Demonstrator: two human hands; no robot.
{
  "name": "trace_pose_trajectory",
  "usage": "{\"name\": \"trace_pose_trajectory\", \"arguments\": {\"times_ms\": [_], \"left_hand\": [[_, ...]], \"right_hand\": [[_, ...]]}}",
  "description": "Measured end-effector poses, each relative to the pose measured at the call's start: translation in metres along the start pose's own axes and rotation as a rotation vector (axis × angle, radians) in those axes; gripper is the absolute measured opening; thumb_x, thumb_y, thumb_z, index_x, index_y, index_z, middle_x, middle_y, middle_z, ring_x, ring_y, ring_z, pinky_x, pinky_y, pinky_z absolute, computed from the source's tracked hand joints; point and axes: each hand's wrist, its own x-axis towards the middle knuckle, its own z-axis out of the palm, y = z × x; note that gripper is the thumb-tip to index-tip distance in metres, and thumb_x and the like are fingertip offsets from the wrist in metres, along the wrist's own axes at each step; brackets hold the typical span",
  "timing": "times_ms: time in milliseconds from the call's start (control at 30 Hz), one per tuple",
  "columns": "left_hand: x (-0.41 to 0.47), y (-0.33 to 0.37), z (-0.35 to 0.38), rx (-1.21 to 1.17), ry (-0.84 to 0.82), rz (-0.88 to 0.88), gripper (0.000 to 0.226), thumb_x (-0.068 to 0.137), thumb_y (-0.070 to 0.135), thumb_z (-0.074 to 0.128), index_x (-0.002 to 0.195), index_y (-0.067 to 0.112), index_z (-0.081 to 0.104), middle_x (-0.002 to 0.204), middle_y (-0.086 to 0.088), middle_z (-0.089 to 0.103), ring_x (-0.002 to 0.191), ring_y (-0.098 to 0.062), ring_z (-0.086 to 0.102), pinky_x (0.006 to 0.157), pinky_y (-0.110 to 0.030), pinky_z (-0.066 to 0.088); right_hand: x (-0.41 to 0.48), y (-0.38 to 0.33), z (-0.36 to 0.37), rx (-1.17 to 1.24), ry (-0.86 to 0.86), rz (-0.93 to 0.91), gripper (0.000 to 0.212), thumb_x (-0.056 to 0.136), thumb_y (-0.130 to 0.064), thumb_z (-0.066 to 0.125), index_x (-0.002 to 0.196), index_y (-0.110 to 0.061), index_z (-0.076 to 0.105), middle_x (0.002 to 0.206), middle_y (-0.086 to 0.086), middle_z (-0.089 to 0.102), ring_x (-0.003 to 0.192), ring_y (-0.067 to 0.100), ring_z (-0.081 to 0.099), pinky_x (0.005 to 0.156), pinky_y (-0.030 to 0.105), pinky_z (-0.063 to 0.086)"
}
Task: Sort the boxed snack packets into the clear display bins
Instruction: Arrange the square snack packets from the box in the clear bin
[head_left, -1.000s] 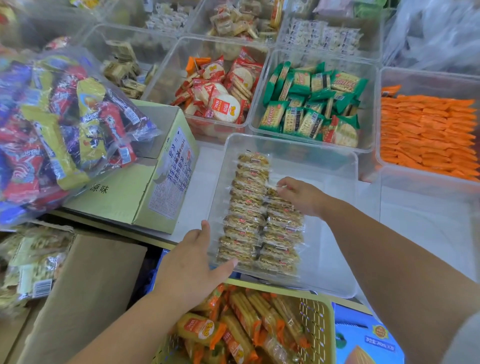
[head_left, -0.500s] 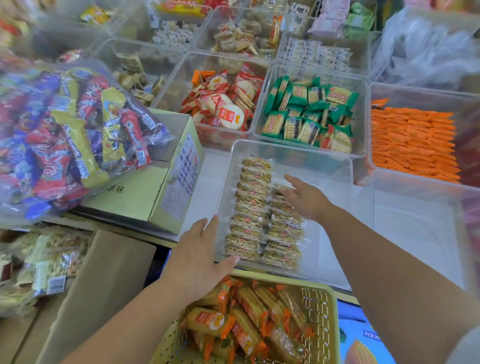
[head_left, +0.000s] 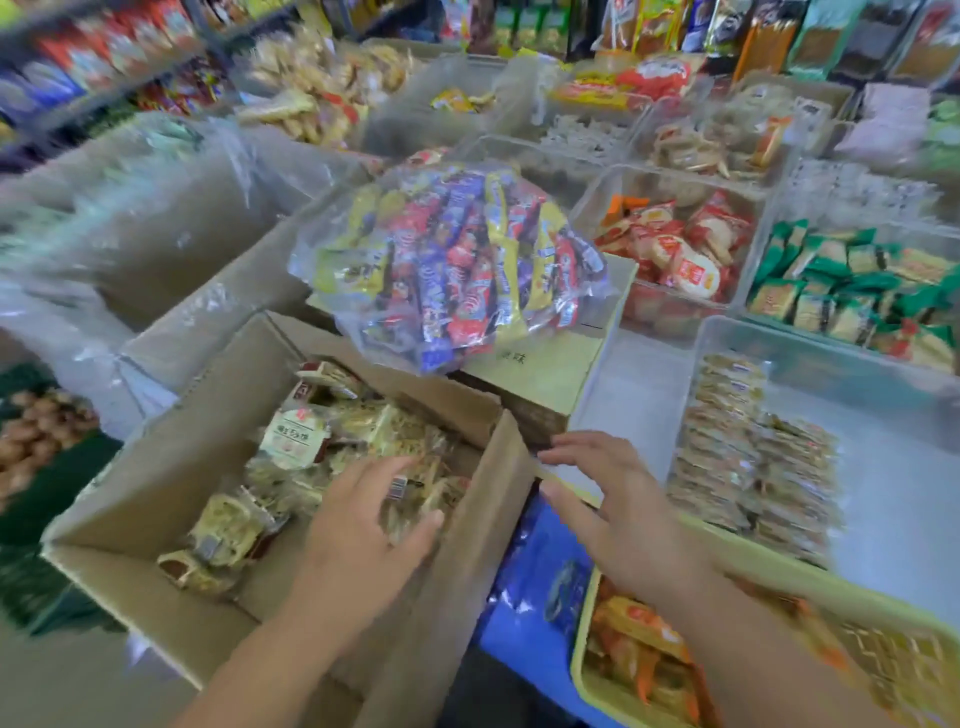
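Note:
An open cardboard box (head_left: 171, 499) at lower left holds several beige snack packets (head_left: 311, 447). My left hand (head_left: 363, 535) is inside it, fingers spread on top of the packets near the right flap, gripping nothing that I can see. My right hand (head_left: 618, 514) hovers open just right of that flap, above the gap beside the clear bin (head_left: 857, 415). Two rows of the same packets (head_left: 748, 457) lie along the bin's left side.
A clear bag of mixed coloured candy bars (head_left: 457, 265) rests on a closed pale green carton (head_left: 550, 374). A yellow basket (head_left: 779, 577) of orange packets is at lower right. Further clear bins with red-and-white (head_left: 680, 249) and green packets (head_left: 852, 286) stand behind.
The view has swung left to the cardboard box. Both hands left the clear bin; the left now rests on the packets in the box and the right trails beside its flap.

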Motion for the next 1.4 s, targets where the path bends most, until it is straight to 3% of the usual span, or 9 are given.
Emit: {"name": "trace_pose_trajectory", "arguments": {"times_ms": [167, 367, 533, 633, 733, 933, 1067, 1267, 1400], "left_hand": [[0.018, -0.117, -0.072, 0.164, -0.075, -0.140, 0.069, 0.082, 0.034, 0.082, 0.143, 0.023, 0.053, 0.138, -0.002, 0.056, 0.129, -0.023, 0.051, 0.106, -0.033, 0.038], [0.055, -0.221, -0.124, 0.475, -0.474, -0.051, 0.081, 0.080, 0.050, 0.077, 0.150, 0.028, 0.043, 0.138, -0.003, 0.050, 0.124, -0.023, 0.053, 0.099, -0.032, 0.044], [0.074, -0.256, -0.114, 0.719, -0.802, 0.063, 0.108, 0.076, 0.050, 0.081, 0.162, 0.032, 0.017, 0.169, -0.004, 0.012, 0.147, -0.034, 0.028, 0.118, -0.040, 0.034], [0.078, -0.270, -0.107, 0.706, -0.898, 0.023, 0.133, 0.066, 0.055, 0.088, 0.163, 0.039, -0.001, 0.171, 0.001, -0.013, 0.152, -0.037, 0.022, 0.120, -0.043, 0.033], [0.081, -0.280, -0.100, 0.627, -0.950, -0.005, 0.139, 0.063, 0.056, 0.088, 0.162, 0.038, -0.008, 0.169, -0.001, -0.023, 0.154, -0.033, 0.024, 0.117, -0.036, 0.037], [0.081, -0.285, -0.090, 0.606, -0.812, 0.024, 0.116, 0.063, 0.052, 0.083, 0.158, 0.033, 0.020, 0.156, -0.007, 0.017, 0.121, -0.032, 0.059, 0.090, -0.032, 0.054], [0.084, -0.284, -0.089, 0.621, -0.781, 0.018, 0.096, 0.074, 0.047, 0.083, 0.153, 0.028, 0.032, 0.148, -0.011, 0.036, 0.119, -0.032, 0.059, 0.090, -0.036, 0.054], [0.086, -0.291, -0.090, 0.578, -0.971, -0.175, 0.140, 0.054, 0.057, 0.094, 0.160, 0.035, 0.006, 0.161, -0.016, 0.023, 0.137, -0.038, 0.045, 0.102, -0.042, 0.050], [0.084, -0.287, -0.089, 0.597, -0.957, -0.125, 0.125, 0.057, 0.049, 0.094, 0.155, 0.031, 0.019, 0.148, -0.012, 0.043, 0.110, -0.029, 0.057, 0.088, -0.037, 0.055]], "right_hand": [[0.006, -0.080, 0.100, -0.163, -0.122, -0.233, 0.037, 0.089, -0.050, 0.058, 0.113, -0.025, 0.073, 0.120, -0.006, 0.064, 0.121, 0.017, 0.053, 0.105, 0.036, 0.043], [0.004, -0.105, 0.176, -0.592, -0.335, -0.071, 0.050, 0.091, -0.066, 0.038, 0.120, -0.037, 0.066, 0.121, -0.014, 0.062, 0.126, 0.016, 0.047, 0.105, 0.039, 0.039], [0.005, -0.111, 0.184, -0.765, -0.303, 0.032, 0.046, 0.091, -0.064, 0.039, 0.114, -0.036, 0.067, 0.106, -0.014, 0.067, 0.111, 0.016, 0.055, 0.096, 0.035, 0.044], [0.005, -0.113, 0.185, -0.839, -0.314, 0.052, 0.048, 0.090, -0.065, 0.034, 0.109, -0.036, 0.067, 0.102, -0.014, 0.067, 0.105, 0.015, 0.056, 0.091, 0.035, 0.045], [0.006, -0.116, 0.187, -0.854, -0.309, 0.088, 0.044, 0.091, -0.065, 0.040, 0.109, -0.036, 0.067, 0.101, -0.014, 0.068, 0.102, 0.014, 0.056, 0.090, 0.034, 0.045], [0.007, -0.115, 0.187, -0.874, -0.331, 0.116, 0.043, 0.094, -0.063, 0.039, 0.116, -0.036, 0.065, 0.104, -0.015, 0.068, 0.103, 0.013, 0.057, 0.091, 0.033, 0.046], [0.008, -0.117, 0.188, -0.878, -0.330, 0.121, 0.043, 0.095, -0.062, 0.039, 0.117, -0.038, 0.066, 0.105, -0.016, 0.068, 0.103, 0.011, 0.057, 0.092, 0.033, 0.047], [0.008, -0.120, 0.190, -0.911, -0.330, 0.120, 0.041, 0.093, -0.062, 0.038, 0.105, -0.036, 0.067, 0.092, -0.016, 0.066, 0.092, 0.009, 0.056, 0.085, 0.030, 0.047], [0.008, -0.120, 0.189, -0.921, -0.330, 0.122, 0.040, 0.093, -0.063, 0.037, 0.098, -0.035, 0.066, 0.088, -0.015, 0.065, 0.089, 0.010, 0.055, 0.082, 0.030, 0.047]]}}
